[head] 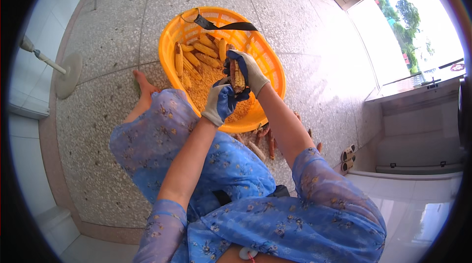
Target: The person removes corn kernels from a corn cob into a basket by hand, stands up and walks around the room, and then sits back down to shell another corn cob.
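Note:
Both of my hands wear white and blue work gloves over an orange plastic basket (277, 67). My left hand (221, 99) grips the lower end of a partly shelled corn cob (238, 76). Higher up, my right hand (245, 67) is closed around the same cob, and a reddish core strip without kernels shows on it. Its fingers also lie against a reddish piece, possibly a second cob, mostly hidden. Several whole yellow corn cobs (205, 50) lie at the basket's far left part, on loose corn kernels (206, 86).
Several bare cobs (271, 145) lie on the speckled floor beside the basket's near right side. A black strap (228, 26) hangs across its far rim. A stand with a round base (69, 75) is at left; slippers (347, 158) lie at right.

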`<move>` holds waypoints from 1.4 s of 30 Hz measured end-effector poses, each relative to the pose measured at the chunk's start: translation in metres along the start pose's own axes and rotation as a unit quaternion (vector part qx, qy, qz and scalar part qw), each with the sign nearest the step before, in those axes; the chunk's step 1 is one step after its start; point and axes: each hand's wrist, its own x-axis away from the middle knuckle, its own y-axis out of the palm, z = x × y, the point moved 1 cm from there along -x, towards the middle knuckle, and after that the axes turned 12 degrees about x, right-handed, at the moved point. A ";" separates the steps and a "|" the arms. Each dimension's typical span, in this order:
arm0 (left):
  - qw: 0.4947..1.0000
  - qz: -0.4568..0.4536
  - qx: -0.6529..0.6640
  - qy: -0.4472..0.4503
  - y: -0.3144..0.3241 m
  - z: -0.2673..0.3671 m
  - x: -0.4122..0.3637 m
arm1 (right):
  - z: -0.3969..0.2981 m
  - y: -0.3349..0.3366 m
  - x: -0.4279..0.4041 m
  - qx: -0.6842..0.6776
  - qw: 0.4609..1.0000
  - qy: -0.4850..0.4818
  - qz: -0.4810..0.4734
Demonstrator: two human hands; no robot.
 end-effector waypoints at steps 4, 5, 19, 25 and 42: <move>0.993 -0.100 0.062 -0.002 -0.006 -0.004 -0.005 | -0.001 -0.006 0.002 0.030 1.000 -0.001 -0.004; 0.992 -0.081 0.094 -0.021 -0.008 -0.006 -0.006 | -0.001 -0.006 0.002 0.009 0.999 -0.020 -0.024; 0.993 -0.092 0.069 -0.020 -0.003 -0.001 -0.004 | -0.005 0.001 0.008 0.058 0.997 -0.042 -0.009; 1.000 0.003 -0.001 0.008 -0.012 -0.006 -0.002 | -0.003 0.009 0.002 0.086 0.995 -0.041 -0.006; 0.999 -0.016 -0.025 -0.026 0.004 0.000 -0.003 | 0.004 -0.007 0.000 0.097 0.989 -0.107 -0.002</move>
